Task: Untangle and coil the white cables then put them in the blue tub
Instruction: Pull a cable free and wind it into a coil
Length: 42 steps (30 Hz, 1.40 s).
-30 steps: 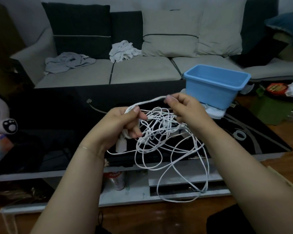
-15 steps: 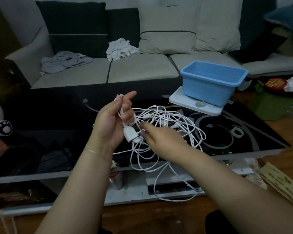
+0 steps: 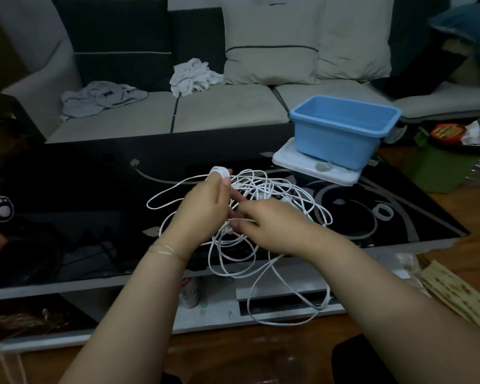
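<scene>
A tangle of white cables lies between my hands over the black glass coffee table. Long loops hang past the table's front edge. My left hand grips a white plug and cable strands at its fingertips. To its right, my right hand pinches strands in the middle of the tangle. The blue tub stands empty on a white lid at the table's far right corner, beyond both hands.
A sofa with cushions and crumpled cloths runs behind the table. A white ring lies on the glass at right. Green box and packets sit on the floor at right. Wooden floor below.
Both hands came down toward the table with the tangle. My right hand moved from the upper strand to the centre of the bundle, and my left hand turned over the plug.
</scene>
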Each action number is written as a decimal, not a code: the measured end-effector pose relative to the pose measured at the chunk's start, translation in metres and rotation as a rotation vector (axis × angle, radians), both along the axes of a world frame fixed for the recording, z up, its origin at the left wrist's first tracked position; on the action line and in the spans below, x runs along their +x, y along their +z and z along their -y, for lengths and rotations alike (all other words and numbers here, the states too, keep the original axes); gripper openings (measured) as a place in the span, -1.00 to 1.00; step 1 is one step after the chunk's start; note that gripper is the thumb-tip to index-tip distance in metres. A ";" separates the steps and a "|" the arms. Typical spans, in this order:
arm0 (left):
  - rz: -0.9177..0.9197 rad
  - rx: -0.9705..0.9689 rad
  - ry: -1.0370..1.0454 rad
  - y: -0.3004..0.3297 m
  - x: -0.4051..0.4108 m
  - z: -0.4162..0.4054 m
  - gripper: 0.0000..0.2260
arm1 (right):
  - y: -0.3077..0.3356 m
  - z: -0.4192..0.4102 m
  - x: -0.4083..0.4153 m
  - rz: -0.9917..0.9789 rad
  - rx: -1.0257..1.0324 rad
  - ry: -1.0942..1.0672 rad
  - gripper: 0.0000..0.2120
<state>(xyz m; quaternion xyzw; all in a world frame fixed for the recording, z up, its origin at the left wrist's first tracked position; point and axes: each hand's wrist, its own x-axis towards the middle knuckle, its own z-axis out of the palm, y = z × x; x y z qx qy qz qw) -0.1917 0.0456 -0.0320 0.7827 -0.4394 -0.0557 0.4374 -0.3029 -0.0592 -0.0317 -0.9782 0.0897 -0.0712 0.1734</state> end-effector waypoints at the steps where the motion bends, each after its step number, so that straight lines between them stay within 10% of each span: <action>1: 0.110 0.058 0.011 -0.002 0.000 0.001 -0.67 | 0.003 0.002 -0.001 0.003 -0.028 -0.019 -0.72; 8: 0.123 0.264 -0.037 0.001 0.001 0.000 -0.65 | 0.011 0.027 -0.004 0.029 0.385 0.019 -0.85; 12: 0.026 0.351 -0.150 0.002 -0.004 0.001 -0.45 | 0.011 0.033 -0.005 0.121 0.089 -0.125 -0.86; 16: -0.072 0.361 -0.255 0.005 -0.002 0.001 -0.67 | 0.016 0.030 -0.006 0.233 -0.204 -0.182 -0.63; 34: -1.024 -0.269 -0.626 0.018 -0.001 -0.011 -0.70 | 0.026 0.037 -0.001 0.450 -0.175 -0.590 -0.69; 42: -1.291 -0.544 -0.542 0.021 0.005 -0.012 -0.58 | 0.023 0.057 -0.005 0.396 0.765 -0.280 -0.82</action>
